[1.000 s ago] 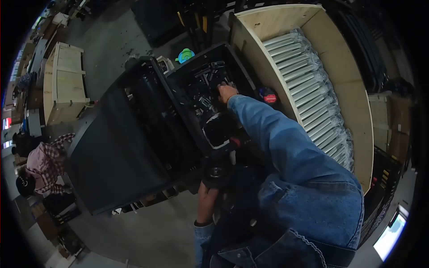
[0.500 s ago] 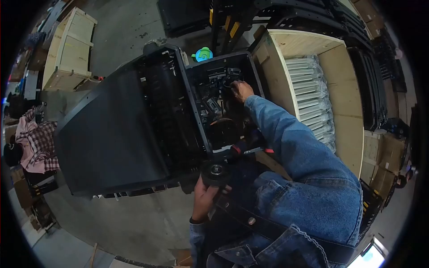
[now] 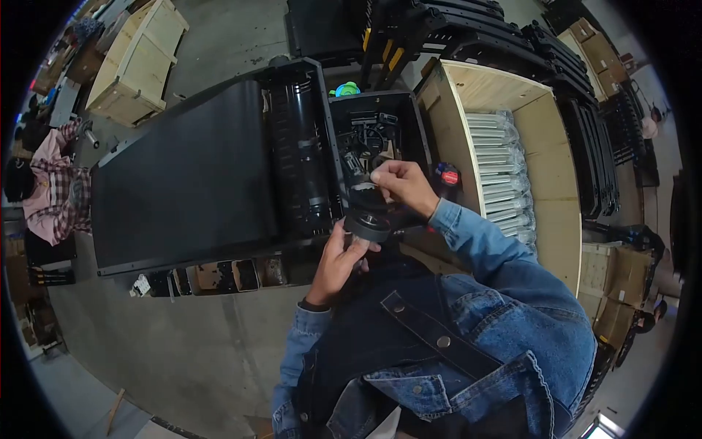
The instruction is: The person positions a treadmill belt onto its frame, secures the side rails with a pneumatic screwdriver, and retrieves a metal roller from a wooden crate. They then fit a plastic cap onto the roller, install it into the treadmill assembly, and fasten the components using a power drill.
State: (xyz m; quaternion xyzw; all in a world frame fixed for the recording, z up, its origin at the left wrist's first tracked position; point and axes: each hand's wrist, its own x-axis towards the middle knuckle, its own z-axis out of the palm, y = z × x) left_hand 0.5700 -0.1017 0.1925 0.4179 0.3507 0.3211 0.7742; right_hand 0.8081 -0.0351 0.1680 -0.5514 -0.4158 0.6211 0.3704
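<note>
My left hand holds a round black wheel-like part from below, near the lower edge of the black bin. Just above and to the right of it is my right hand, its fingers pinched together; what they hold, if anything, is too small to make out. Beyond my hands, the black bin contains dark metal and plastic parts. Left of the bin lies a large black machine body with a dark cylinder along its open end.
A wooden crate with plastic-wrapped metal bars stands at the right. A red and black tool lies beside it. Another wooden crate is at the upper left. A person in a plaid shirt is at the far left.
My right hand has come out of the bin towards the round part in my left hand. The round part is now tilted differently, and the camera view has shifted.
</note>
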